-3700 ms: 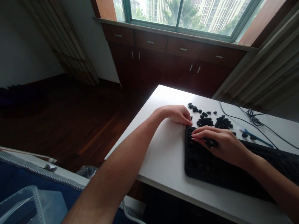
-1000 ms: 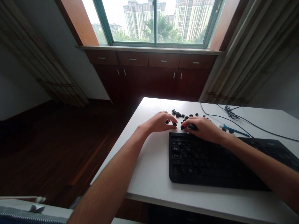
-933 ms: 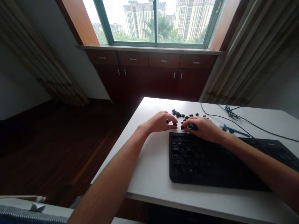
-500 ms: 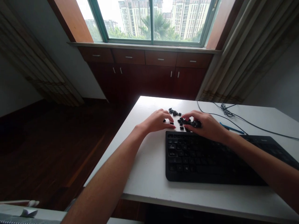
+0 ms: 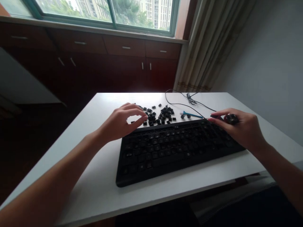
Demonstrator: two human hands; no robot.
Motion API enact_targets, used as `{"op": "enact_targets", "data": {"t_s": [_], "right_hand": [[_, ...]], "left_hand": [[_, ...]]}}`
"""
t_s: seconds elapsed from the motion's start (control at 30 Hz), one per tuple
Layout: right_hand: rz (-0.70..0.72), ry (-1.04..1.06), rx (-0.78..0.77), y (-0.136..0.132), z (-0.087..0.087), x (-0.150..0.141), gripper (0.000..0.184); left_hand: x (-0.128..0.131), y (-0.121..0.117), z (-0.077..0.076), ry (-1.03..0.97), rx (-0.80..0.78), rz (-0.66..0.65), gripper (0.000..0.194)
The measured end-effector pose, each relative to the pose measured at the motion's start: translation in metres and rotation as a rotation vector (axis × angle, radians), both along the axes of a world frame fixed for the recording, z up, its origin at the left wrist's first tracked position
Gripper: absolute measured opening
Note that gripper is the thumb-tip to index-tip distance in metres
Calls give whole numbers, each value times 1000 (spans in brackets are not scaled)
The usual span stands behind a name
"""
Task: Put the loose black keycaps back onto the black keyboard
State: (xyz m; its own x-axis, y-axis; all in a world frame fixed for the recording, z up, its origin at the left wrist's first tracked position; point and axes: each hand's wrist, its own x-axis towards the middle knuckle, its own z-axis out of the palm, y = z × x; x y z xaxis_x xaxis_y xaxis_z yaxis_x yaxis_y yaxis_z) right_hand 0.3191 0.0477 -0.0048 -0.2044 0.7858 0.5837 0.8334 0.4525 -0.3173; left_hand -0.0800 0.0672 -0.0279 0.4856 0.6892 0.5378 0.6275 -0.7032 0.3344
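Evidently, many keys are seated in rows across the keyboard (image 5: 165, 160), which is set on the tabletop (image 5: 94, 195) and looks long, black and faintly lettered, while many small black pieces (image 5: 165, 112) are strewn loose past its far edge. At its far left corner, the left grip (image 5: 118, 123) is curled with fingertips brought together, any hold unclear; over its right part, a small dark piece (image 5: 216, 117) is pinched by the right grip (image 5: 245, 126), with a rounded dark thing (image 5: 231, 119) also held.

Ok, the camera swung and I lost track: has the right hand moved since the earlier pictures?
Yes, to the right: the right hand was left of the blue tool on the white table, and is now right of it.
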Motion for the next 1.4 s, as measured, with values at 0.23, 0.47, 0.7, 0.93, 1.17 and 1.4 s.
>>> {"op": "enact_targets", "data": {"t_s": [0.23,0.47,0.7,0.93,1.17,1.4], "right_hand": [[-32,-5,-13,-25,-16,79,21],[78,32,-83,-16,-40,100,17],[309,-77,-137,-7,-46,118,18],[378,-87,-149,-12,-46,123,33],[352,-88,-153,-9,-43,121,45],[398,-103,-115,-1,-41,118,32]], "left_hand": [[90,-23,19,55,-112,-165,17],[197,-31,13,264,-56,-245,21],[246,-51,-9,408,99,-289,26],[253,-53,-22,389,196,-261,25],[252,-56,-24,365,191,-244,23],[252,-56,-25,353,178,-239,23]]}}
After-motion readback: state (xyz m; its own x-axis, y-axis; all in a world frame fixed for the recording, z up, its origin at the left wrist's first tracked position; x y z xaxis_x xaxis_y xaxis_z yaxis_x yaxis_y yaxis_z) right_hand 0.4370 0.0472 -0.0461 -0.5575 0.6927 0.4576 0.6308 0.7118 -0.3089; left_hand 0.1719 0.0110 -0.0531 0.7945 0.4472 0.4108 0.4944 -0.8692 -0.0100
